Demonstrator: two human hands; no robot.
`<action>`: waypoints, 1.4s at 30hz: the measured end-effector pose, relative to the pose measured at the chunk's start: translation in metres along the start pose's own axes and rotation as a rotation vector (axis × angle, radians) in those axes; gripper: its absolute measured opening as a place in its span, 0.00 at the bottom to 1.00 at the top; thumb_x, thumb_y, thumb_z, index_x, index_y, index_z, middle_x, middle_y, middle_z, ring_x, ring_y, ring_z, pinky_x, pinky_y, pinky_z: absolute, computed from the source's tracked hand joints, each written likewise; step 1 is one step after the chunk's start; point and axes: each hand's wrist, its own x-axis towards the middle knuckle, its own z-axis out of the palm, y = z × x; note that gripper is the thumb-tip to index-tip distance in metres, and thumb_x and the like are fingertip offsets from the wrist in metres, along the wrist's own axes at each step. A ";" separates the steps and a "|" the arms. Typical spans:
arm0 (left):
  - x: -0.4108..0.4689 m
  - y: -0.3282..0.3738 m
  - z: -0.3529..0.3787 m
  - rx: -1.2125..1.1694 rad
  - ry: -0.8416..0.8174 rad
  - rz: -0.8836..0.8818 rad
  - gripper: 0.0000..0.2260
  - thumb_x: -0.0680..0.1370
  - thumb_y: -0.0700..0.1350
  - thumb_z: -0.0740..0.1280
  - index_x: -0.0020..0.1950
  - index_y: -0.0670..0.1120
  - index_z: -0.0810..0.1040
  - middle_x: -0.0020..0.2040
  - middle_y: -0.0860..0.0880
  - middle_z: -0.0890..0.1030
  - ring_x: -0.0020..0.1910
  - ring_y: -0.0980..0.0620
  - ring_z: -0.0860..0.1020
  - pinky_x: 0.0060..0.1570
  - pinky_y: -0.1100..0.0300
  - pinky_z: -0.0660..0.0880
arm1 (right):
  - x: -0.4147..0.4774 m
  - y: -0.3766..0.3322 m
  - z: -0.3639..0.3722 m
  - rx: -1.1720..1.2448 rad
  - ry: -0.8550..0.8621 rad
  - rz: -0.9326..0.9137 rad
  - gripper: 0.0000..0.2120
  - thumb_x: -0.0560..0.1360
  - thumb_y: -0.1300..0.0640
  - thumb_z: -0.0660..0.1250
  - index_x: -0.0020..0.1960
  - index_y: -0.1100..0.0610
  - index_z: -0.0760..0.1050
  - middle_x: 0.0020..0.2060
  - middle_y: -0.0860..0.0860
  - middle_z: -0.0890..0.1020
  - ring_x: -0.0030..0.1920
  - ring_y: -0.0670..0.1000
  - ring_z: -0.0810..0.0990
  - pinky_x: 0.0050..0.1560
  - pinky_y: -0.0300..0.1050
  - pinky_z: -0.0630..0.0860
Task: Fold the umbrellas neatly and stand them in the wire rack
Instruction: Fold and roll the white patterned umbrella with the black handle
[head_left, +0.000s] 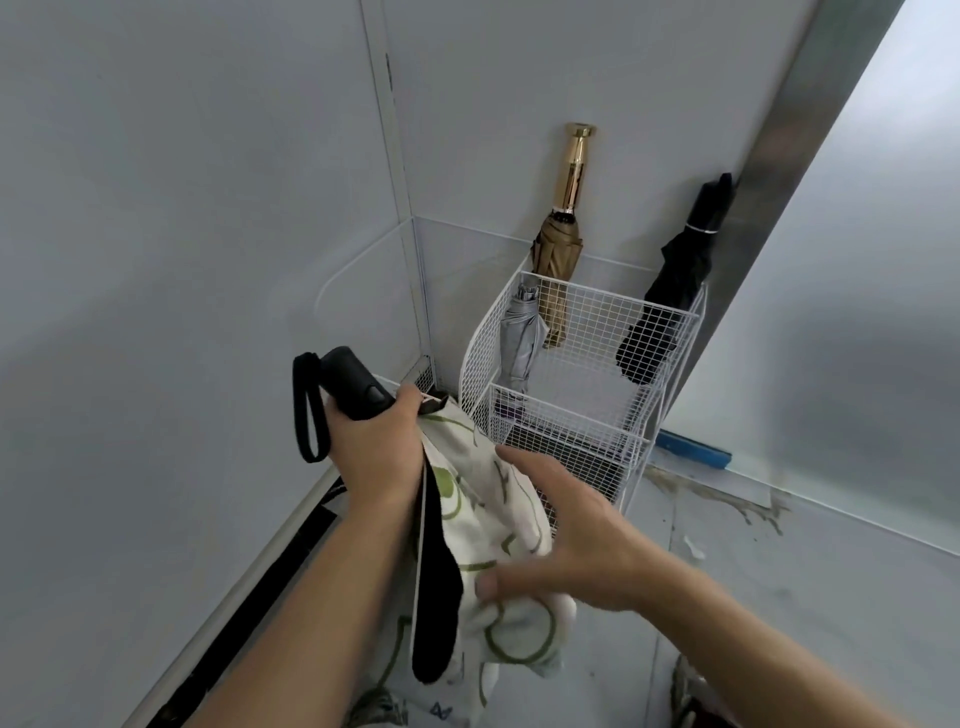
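Grey wall panels fill the left and top of the frame. Pale, stained floor at lower right.

White wire rack stands right of centre, in the corner where the walls meet. Three folded umbrellas stand in it:
- black umbrella at the rack's right end, leaning on the metal wall strip
- gold umbrella at the back, its shiny gold handle up against the wall
- grey umbrella in the left part, just in front of the gold one

Cream umbrella with green print is lower centre, outside the rack and just left of it. Its canopy is loose and bunched, not folded, and a black tab hangs down from it.

Left hand, centre-left: fingers wrapped round the cream umbrella's black handle, which points to the upper left.

Right hand, lower centre and motion-blurred: fingers spread and fairly straight over the canopy, thumb against the fabric, nothing clasped.

Black wrist loop hangs off the handle end. Blue strip lies at the wall base, right of the rack.
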 end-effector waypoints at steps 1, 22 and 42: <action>0.001 0.000 -0.001 -0.032 -0.004 -0.033 0.11 0.73 0.40 0.72 0.52 0.42 0.74 0.37 0.51 0.74 0.37 0.50 0.75 0.42 0.59 0.72 | -0.001 0.000 0.003 -0.163 -0.014 -0.002 0.59 0.56 0.28 0.75 0.78 0.40 0.50 0.74 0.35 0.61 0.71 0.40 0.62 0.73 0.46 0.62; -0.007 0.009 -0.019 -0.166 -0.596 -0.246 0.08 0.71 0.39 0.75 0.43 0.42 0.76 0.41 0.41 0.83 0.41 0.48 0.83 0.38 0.61 0.79 | 0.001 -0.003 -0.006 0.523 -0.375 0.071 0.11 0.73 0.59 0.66 0.54 0.52 0.78 0.48 0.49 0.84 0.49 0.47 0.82 0.53 0.45 0.80; 0.004 0.001 -0.020 0.036 -0.470 -0.018 0.12 0.72 0.41 0.76 0.35 0.45 0.73 0.27 0.53 0.77 0.28 0.56 0.78 0.32 0.60 0.74 | -0.002 0.003 -0.046 0.610 0.683 0.087 0.11 0.77 0.53 0.69 0.43 0.60 0.81 0.37 0.60 0.83 0.36 0.55 0.81 0.42 0.53 0.82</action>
